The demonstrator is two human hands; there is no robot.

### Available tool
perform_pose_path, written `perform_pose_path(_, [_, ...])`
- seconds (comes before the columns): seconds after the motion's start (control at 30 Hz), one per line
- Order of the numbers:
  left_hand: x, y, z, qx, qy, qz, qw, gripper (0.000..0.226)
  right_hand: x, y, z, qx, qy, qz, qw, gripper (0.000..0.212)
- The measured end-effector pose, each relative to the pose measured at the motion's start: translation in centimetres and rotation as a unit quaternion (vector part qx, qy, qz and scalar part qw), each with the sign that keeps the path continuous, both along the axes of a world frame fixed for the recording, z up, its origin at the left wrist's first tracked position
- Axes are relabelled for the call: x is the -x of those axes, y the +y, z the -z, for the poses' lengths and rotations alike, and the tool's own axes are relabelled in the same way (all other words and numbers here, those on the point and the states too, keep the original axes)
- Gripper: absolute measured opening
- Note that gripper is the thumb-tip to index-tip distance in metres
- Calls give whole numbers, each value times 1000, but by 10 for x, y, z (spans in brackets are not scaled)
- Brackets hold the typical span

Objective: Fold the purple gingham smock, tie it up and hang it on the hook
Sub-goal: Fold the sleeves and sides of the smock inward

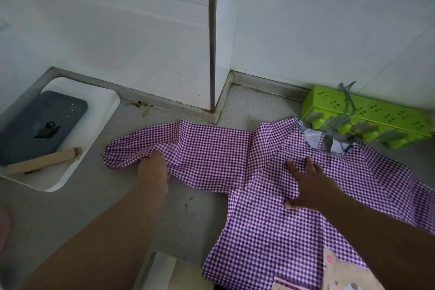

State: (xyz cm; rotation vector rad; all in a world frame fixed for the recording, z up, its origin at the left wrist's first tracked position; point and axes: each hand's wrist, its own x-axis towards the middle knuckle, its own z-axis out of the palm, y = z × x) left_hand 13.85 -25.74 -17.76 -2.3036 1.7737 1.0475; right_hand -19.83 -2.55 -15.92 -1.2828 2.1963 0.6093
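On a grey worktop, the purple gingham smock [270, 195] lies spread flat.
Left hand [153, 167] grasps the outstretched sleeve [188, 146]; right hand [306, 186] presses flat, fingers released, below the neckline. The loose neck ties [348, 103], draped over a green rack [376, 113], could snag during folding.

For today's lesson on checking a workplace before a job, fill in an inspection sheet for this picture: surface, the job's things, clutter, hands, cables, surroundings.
Surface: grey speckled counter, stained near the wall corner.
Job's things: purple gingham smock spread flat, one sleeve stretched to the left, grey neck ties draped over the green rack; hook not seen.
Clutter: green perforated plastic rack against the wall; white tray holding a dark slab and a cardboard strip.
Hands: left hand grips the sleeve end; right hand presses flat on the smock's chest.
Cables: nothing seen.
Surroundings: white tiled wall with a metal corner strip.
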Motion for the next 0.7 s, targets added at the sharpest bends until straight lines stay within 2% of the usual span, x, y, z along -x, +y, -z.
perform_pose_path(0.13, [1,-13,-25,84,58,-120,988,57,2,1,0,14,-7,7,1000,139])
perform_pose_path(0.2, [5,-11,-45,120,130,-200,964,51,1,0,1,21,-7,13,1000,140])
perform_pose_path(0.23, [9,-8,-57,138,187,-252,940,45,0,-1,2,29,-9,18,999,140])
perform_pose_path(0.3, [22,8,-81,169,230,-255,924,43,-2,-3,2,27,-8,18,999,141])
perform_pose_path(0.37, [37,19,-97,225,231,-190,927,40,-2,-4,1,29,-10,16,999,141])
perform_pose_path(0.47, [59,31,-111,256,255,-54,931,15,-1,-5,2,37,-31,25,999,136])
perform_pose_path(0.53, [69,38,-111,294,257,71,918,30,2,-6,2,57,-49,33,997,126])
perform_pose_path(0.57, [76,43,-111,323,257,133,901,33,5,-6,0,69,-65,39,995,118])
perform_pose_path(0.63, [97,56,-118,392,252,260,846,34,14,-1,2,97,-94,59,989,106])
perform_pose_path(0.7, [125,77,-130,456,242,385,765,32,24,5,5,117,-111,64,985,95])
